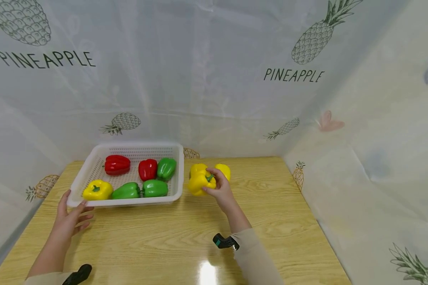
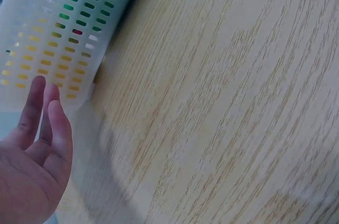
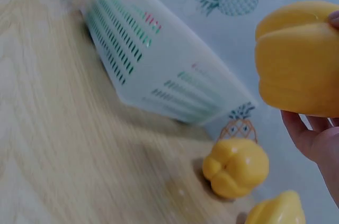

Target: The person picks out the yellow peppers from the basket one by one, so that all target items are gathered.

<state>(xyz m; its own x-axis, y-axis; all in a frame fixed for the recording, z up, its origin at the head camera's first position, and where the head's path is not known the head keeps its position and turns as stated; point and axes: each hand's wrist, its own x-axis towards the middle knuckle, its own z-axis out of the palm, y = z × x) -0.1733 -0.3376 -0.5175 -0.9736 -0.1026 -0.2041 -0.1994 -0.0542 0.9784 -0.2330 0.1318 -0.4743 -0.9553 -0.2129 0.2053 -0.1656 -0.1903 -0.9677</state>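
My right hand [image 1: 222, 192] grips a yellow bell pepper [image 1: 201, 183] just right of the basket. The right wrist view shows this pepper [image 3: 296, 60] raised off the table, fingers beneath it. Two more yellow bell peppers lie on the table behind and below: one pepper [image 3: 237, 167] nearer the basket, another pepper [image 3: 278, 211] farther right. At the front left corner of the white plastic basket [image 1: 128, 202], my left hand [image 1: 68, 217] touches the rim with fairly straight fingers. Inside are a yellow pepper [image 1: 98, 190], red peppers [image 1: 117, 165] and green peppers [image 1: 155, 188].
The wooden table [image 1: 185, 237] extends in front of the basket and to the right. A pale curtain [image 1: 207, 87] printed with pineapples hangs behind the table and along its sides. Dark wrist-worn devices [image 1: 225, 241] sit at both cuffs.
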